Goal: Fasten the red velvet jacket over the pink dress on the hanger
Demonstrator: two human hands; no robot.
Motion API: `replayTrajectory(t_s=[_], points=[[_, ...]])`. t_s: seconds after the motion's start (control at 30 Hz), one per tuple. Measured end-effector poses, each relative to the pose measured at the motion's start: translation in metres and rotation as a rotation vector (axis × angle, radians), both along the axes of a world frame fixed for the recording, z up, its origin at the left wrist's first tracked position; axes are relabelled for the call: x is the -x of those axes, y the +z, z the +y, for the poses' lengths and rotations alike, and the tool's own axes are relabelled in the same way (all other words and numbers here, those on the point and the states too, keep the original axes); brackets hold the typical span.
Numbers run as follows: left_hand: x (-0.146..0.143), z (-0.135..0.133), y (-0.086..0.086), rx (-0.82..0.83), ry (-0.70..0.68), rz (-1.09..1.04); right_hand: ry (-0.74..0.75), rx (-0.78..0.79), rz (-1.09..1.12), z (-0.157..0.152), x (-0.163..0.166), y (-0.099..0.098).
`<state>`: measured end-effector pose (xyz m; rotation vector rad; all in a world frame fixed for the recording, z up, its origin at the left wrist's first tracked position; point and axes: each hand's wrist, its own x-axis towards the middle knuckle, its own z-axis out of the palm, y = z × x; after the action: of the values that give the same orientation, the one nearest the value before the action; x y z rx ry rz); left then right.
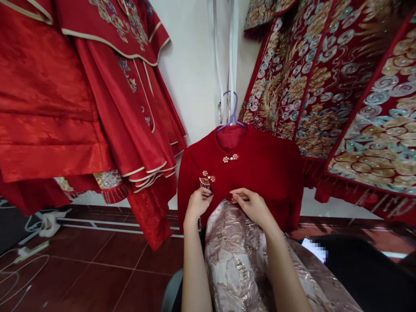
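Note:
A dark red velvet jacket [256, 169] hangs on a purple hanger [234, 113] in front of me. Pearl-and-gold flower buttons [230, 158] fasten its collar. On its left side sits a beaded fan-shaped ornament [204, 180] with short tassels. Just below that ornament, my left hand [199, 203] pinches the jacket's front with curled fingers. My right hand [249, 204] is closed on the jacket lower at the middle, its thumb and fingertips over a small gold beaded piece, mostly hidden. Shiny pinkish-silver patterned fabric [227, 247] lies below and between my forearms.
Red garments with pale piping [123, 108] hang at the left. Heavily embroidered dark red garments [312, 86] hang at the right. A white rack pole [224, 52] stands behind. White cables [29, 268] lie on the tiled floor [107, 268]. A phone-like bright object [313, 249] rests on black at right.

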<state>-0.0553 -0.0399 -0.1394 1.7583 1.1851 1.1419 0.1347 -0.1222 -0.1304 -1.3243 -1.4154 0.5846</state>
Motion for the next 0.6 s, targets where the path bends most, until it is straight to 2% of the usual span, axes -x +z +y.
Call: replayTrajectory(t_s=[0.1, 0.27, 0.37, 0.47, 0.6], points=[[-0.001, -0.002, -0.004, 0.09, -0.089, 0.096, -0.023, 0.052, -0.059, 0.005, -0.005, -0.01], [-0.008, -0.005, -0.001, 0.113, -0.053, 0.257, -0.131, 0.041, -0.055, 0.02, -0.001, -0.027], [-0.012, -0.007, 0.003, 0.057, -0.044, 0.333, -0.109, 0.09, 0.035, 0.024, -0.001, -0.033], [-0.015, -0.009, 0.006, -0.007, 0.005, 0.404, -0.083, 0.158, 0.063, 0.023, -0.004, -0.031], [-0.017, -0.009, 0.01, 0.052, 0.026, 0.43, -0.016, 0.132, 0.12, 0.012, -0.007, -0.016]])
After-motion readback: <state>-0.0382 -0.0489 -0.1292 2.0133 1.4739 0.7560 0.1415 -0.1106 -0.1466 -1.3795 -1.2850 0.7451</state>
